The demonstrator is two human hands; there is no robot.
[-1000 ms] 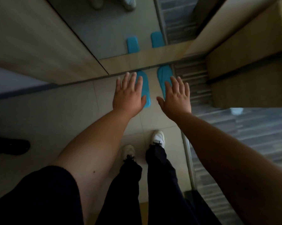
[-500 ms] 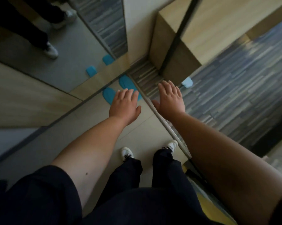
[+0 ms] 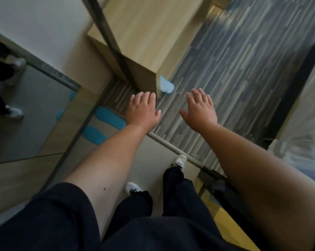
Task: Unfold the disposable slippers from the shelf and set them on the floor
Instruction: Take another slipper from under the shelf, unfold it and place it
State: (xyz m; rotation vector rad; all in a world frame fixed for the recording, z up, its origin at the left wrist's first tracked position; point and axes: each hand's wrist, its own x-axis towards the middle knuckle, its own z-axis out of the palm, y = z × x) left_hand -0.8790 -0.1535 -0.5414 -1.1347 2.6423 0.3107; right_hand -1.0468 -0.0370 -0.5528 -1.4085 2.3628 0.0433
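**Slippers down, both hands free**

Slippers first: the two flat, bright blue disposable slippers (image 3: 103, 126) lie side by side on the pale tiled floor (image 3: 154, 160), right up against the foot of the mirrored wardrobe door (image 3: 31, 113), whose glass repeats their toe ends. They look spread out flat, sole-shaped, a thin soft material, though motion blur keeps me from seeing any strap or upper. Their long axes run parallel, angled from the wardrobe towards the metal threshold strip (image 3: 171, 144) where the tile meets the grey striped carpet (image 3: 243, 78).

From my fingers they lie to the left and slightly back towards me. My left hand (image 3: 143, 110) is plainly the nearer; its forearm crosses just beside the closer slipper's end. My right hand (image 3: 200, 109) hovers well apart from them, out over the carpet. Both hands are spread, palms down, fingers loosely extended and holding nothing.

I judge the task essentially finished, since the pair sits on the floor. Any last straightening would fall to my left hand, swinging leftward and down along their length.

A small pale blue scrap (image 3: 166, 85) lies on the carpet at the corner of the light wooden cabinet (image 3: 144, 42); I cannot tell what it is.
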